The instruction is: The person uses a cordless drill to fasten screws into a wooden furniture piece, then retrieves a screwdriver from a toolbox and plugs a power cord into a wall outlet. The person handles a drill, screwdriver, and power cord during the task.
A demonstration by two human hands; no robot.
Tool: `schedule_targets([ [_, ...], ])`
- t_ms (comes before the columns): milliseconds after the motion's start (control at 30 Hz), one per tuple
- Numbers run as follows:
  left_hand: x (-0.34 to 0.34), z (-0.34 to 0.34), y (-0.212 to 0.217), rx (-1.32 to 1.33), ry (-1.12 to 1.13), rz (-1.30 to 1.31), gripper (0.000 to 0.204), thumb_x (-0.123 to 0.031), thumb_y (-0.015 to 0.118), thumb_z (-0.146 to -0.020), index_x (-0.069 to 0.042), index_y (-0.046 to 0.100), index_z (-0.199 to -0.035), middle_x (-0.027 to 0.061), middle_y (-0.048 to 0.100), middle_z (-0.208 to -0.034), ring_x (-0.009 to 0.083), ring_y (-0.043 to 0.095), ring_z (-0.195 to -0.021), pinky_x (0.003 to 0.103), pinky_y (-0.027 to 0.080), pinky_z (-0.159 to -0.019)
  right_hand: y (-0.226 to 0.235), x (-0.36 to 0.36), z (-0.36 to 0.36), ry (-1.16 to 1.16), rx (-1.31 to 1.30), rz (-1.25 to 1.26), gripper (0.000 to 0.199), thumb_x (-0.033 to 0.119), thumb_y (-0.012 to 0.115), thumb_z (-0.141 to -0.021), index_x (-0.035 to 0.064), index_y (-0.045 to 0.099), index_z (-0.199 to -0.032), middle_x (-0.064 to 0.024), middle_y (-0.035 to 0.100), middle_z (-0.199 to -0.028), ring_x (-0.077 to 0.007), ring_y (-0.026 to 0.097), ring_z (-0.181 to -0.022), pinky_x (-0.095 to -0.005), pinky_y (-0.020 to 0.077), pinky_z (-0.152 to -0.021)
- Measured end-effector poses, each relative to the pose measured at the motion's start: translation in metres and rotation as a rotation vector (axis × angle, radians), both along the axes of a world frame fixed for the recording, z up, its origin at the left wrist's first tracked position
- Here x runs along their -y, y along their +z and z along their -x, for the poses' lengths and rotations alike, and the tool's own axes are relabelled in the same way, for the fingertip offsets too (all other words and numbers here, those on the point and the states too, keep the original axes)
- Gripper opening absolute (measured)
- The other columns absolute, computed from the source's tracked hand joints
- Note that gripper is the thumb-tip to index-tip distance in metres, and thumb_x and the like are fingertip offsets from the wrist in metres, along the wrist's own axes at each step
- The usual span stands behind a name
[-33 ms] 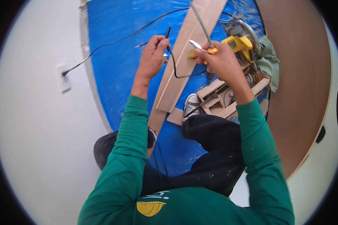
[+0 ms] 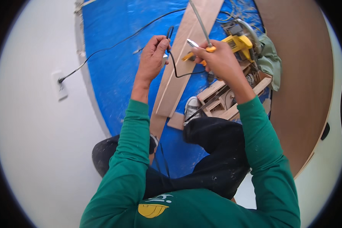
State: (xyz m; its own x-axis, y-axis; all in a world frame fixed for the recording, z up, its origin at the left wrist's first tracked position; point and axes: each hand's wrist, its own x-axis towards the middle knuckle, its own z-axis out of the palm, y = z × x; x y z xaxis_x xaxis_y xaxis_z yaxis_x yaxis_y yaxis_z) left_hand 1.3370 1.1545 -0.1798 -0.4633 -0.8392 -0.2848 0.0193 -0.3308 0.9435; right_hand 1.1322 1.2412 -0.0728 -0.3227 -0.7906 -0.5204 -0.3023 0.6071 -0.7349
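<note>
My left hand (image 2: 152, 59) is closed, with a black cable (image 2: 175, 68) pinched between thumb and fingers. The cable makes a small bend above the thumb and hangs in a curve toward the right. A small whitish piece (image 2: 165, 57) shows beside the palm, partly hidden. In my right hand (image 2: 222, 60) is a tool with orange parts (image 2: 210, 49), a long thin grey bar (image 2: 200, 22) pointing away from me and a bright silver tip (image 2: 192, 43). The fingers hide much of it, so its exact kind is unclear. Both hands are above long wooden boards (image 2: 173, 89).
A yellow circular saw (image 2: 238, 44) stands at the right by a wooden tool box (image 2: 228, 110) and a green cloth (image 2: 270, 62). Blue sheeting (image 2: 114, 49) covers the floor. A black cord (image 2: 114, 45) runs to a wall outlet (image 2: 60, 86). A brown panel (image 2: 298, 76) stands at the right.
The whole view has shifted slightly. The cable above my left thumb now bends into a narrow loop. The silver tip in my right hand points a little farther away from me.
</note>
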Motion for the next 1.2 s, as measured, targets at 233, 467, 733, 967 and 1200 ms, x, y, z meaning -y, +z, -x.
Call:
schedule_targets([
  [233,0.021,0.078,-0.013,-0.338,-0.159,0.055,0.028,-0.037,0.063,-0.113,-0.01,0.067,-0.114,-0.0028,0.067,-0.089,0.0041,0.06,-0.069,0.021,0.051,-0.057,-0.03,0.036,0.022,-0.199,0.114,0.266,0.022,0.014,0.078,-0.093,-0.0018,0.077,-0.109,-0.005,0.071,-0.082,-0.0123,0.064,-0.067,-0.0292,0.0497,-0.059],
  [467,0.049,0.07,0.031,-0.29,-0.094,0.099,0.045,-0.053,0.07,-0.106,-0.009,0.062,-0.117,0.0006,0.066,-0.086,0.0077,0.062,-0.066,0.025,0.05,-0.052,0.004,0.066,0.007,-0.149,0.473,0.458,0.032,0.014,0.075,-0.094,-0.0019,0.077,-0.122,-0.0032,0.07,-0.085,-0.0087,0.061,-0.065,-0.025,0.0506,-0.06],
  [733,0.066,0.008,0.063,-0.037,0.37,0.362,0.043,-0.047,0.062,-0.112,-0.005,0.068,-0.106,0.0043,0.065,-0.085,0.0123,0.064,-0.069,0.03,0.054,-0.054,-0.053,0.102,-0.011,-0.266,0.509,0.463,0.02,0.019,0.076,-0.093,0.0003,0.076,-0.101,-0.0055,0.069,-0.084,-0.0149,0.061,-0.061,-0.0327,0.0513,-0.054],
  [967,0.099,-0.194,0.145,-1.079,0.398,0.328,0.028,-0.027,0.054,-0.117,-0.002,0.064,-0.108,0.0043,0.062,-0.083,0.0146,0.052,-0.064,0.029,0.044,-0.057,-0.135,0.083,0.057,-0.227,-0.131,-0.004,0.023,0.016,0.077,-0.088,-0.0058,0.077,-0.083,-0.0127,0.071,-0.071,-0.0189,0.062,-0.055,-0.0379,0.0483,-0.05],
  [1200,0.075,-0.219,0.154,-0.569,0.293,0.481,0.035,-0.037,0.06,-0.113,-0.004,0.07,-0.111,0.0036,0.062,-0.083,0.0113,0.054,-0.065,0.026,0.046,-0.055,-0.119,0.077,0.081,0.009,-0.242,-0.165,0.047,0.036,0.09,-0.093,-0.0016,0.069,-0.074,-0.0107,0.065,-0.063,-0.02,0.059,-0.05,-0.0411,0.0436,-0.046],
])
